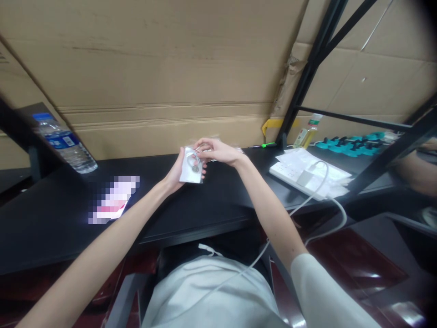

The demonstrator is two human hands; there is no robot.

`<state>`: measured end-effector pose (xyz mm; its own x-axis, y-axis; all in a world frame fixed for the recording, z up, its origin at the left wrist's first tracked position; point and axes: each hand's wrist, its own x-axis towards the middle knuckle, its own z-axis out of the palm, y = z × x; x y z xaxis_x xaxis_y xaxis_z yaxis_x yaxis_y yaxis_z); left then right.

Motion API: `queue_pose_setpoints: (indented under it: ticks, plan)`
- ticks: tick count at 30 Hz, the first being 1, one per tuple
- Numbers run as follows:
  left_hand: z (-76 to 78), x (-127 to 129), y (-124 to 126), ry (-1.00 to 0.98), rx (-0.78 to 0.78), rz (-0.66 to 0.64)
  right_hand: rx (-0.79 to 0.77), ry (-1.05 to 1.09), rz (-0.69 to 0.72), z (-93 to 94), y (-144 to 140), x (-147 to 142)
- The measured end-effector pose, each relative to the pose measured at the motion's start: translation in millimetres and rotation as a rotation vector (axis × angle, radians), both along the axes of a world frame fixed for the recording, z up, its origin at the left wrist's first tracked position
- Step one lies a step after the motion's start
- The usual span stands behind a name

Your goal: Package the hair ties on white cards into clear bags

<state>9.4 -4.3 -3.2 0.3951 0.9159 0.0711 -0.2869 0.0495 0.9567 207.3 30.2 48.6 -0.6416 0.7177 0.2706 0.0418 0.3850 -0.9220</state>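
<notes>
Far left, a clear plastic water bottle with a blue label lies tilted near the back left edge of the black tabletop. Over the middle of the back edge, my left hand cups a small clear plastic pouch with a white card and a metal ring; my right hand pinches its top. I judge I'm opening it; next calls for parting the mouth. Its contents are too small to make out.

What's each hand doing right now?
Left hand: closed on a small clear packet.
Right hand: fingers pinching the packet's top edge.
</notes>
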Motion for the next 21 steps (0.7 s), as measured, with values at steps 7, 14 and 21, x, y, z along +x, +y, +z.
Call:
queue_pose_setpoints:
  ticks: [7, 14, 21]
  plan:
    - [-2.1, -1.0, 0.7, -0.014, 0.004, -0.004, 0.018, 0.003, -0.054, 3.8, -2.8, -2.8]
    - [-1.4, -1.3, 0.3, -0.085, -0.037, -0.020, 0.013, -0.145, -0.028, 22.1, -0.2, -7.6]
    - [-0.4, -1.7, 1.7, -0.134, -0.029, -0.043, 0.116, -0.292, -0.102, 36.6, -6.5, -13.1]
